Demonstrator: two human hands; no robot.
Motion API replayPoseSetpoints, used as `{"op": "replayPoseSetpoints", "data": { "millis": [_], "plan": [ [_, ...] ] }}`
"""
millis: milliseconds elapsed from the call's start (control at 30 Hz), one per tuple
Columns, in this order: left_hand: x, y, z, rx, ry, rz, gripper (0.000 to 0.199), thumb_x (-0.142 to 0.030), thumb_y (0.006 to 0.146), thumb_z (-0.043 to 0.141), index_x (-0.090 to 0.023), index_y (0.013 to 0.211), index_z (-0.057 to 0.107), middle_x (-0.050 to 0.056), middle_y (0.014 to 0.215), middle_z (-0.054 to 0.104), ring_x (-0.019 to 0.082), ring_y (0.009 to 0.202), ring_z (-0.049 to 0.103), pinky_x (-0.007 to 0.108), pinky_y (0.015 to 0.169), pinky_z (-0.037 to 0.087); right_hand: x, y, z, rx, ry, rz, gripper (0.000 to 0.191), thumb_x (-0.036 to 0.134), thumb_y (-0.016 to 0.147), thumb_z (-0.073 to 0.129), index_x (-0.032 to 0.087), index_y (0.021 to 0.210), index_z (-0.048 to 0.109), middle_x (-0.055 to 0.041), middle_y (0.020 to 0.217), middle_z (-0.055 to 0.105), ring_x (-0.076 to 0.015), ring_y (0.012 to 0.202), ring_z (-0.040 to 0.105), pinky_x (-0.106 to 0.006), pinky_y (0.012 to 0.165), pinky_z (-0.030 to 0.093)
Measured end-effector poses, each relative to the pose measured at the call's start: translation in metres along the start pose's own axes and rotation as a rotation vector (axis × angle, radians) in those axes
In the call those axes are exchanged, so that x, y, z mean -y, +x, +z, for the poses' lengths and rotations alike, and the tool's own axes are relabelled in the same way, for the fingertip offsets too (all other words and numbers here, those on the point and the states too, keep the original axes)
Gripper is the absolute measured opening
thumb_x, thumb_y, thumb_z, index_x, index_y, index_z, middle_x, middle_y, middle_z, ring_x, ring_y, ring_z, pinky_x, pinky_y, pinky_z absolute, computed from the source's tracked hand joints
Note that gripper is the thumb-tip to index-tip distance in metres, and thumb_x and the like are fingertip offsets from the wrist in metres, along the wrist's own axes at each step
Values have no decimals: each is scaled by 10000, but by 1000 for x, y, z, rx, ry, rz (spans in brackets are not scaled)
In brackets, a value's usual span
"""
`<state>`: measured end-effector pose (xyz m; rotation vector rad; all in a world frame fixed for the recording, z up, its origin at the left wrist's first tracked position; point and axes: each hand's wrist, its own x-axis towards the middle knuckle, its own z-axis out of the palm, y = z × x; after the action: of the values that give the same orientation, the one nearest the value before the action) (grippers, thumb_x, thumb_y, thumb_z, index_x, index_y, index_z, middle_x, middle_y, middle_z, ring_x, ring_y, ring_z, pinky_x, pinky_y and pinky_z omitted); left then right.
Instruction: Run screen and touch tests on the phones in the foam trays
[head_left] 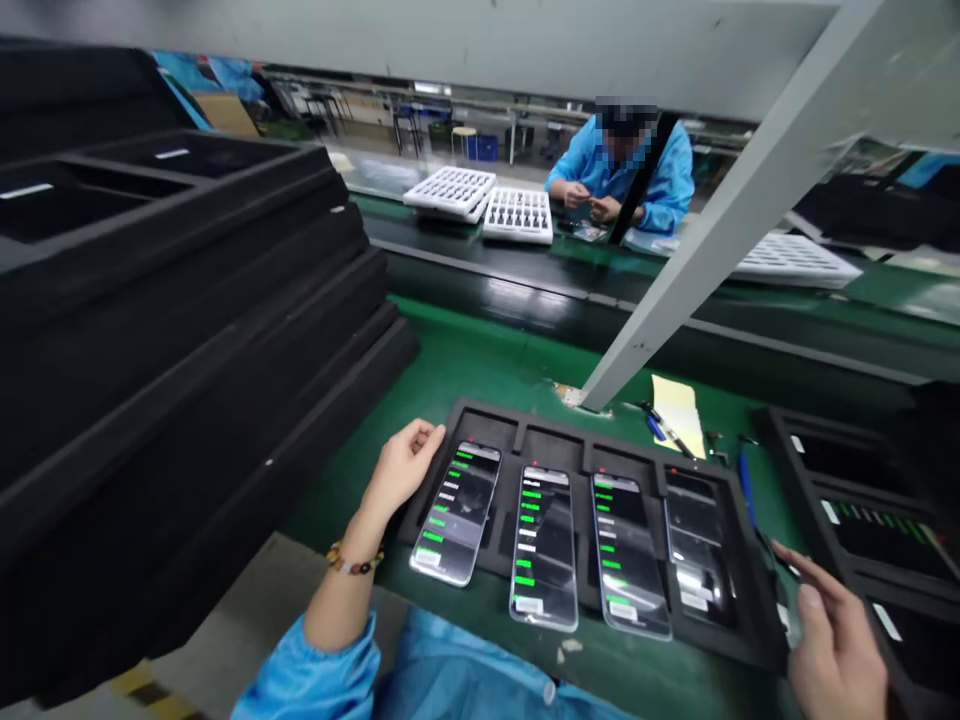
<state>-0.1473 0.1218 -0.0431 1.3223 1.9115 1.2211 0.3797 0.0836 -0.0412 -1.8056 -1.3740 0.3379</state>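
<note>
A black foam tray (551,418) lies on the green bench in front of me. Three phones with lit lists of green and white text, a left one (455,515), a middle one (543,550) and a right one (628,553), rest tilted over its near side. A fourth, mostly dark phone (699,545) sits in the rightmost slot. My left hand (405,462) is closed at the tray's left edge, its fingertips partly hidden. Beside the right edge, my right hand (836,630) has its forefinger stretched out and thumb apart, close to a thin dark item I cannot make out.
Stacked black foam trays (187,400) rise at the left. Another foam tray (817,490) with devices lies right. A slanted grey post (697,240) stands behind, near yellow paper (677,408) and pens. Across the line, a person in blue (660,180) works beside white trays (517,215).
</note>
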Motion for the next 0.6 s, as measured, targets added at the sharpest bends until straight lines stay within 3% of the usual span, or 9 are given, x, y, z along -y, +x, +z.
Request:
{"op": "replayPoseSetpoints", "data": {
  "millis": [167,300,467,600],
  "plan": [
    [17,-10,18,-154,-9,-37,438,-663,1000,620,-229,997,680,34,905,727,210,826,680,330,795,521,-25,-8,19,-47,196,-78,748,666,1090,442,111,1587,507,-251,1523,630,-433,1474,567,-712,1263,365],
    [16,-4,22,-145,-18,-35,437,-663,1026,593,-241,1075,696,59,1017,758,240,953,712,372,897,539,-33,-7,22,-45,103,-90,718,664,1090,420,129,1550,554,-240,1519,635,-446,1488,550,-729,1263,349],
    [14,18,30,-106,-28,9,437,-649,1034,604,-240,1140,711,91,1113,787,260,1036,749,410,948,563,-37,2,27,-28,117,-95,743,688,1085,407,126,1549,552,-240,1506,650,-446,1475,564,-720,1255,370],
    [5,34,33,-167,-113,86,616,-662,985,666,-241,1432,614,152,1361,748,257,1106,777,370,856,605,-39,6,34,-35,104,-115,793,730,1075,396,116,1552,555,-246,1511,649,-459,1454,580,-736,1245,382]
  ]
}}
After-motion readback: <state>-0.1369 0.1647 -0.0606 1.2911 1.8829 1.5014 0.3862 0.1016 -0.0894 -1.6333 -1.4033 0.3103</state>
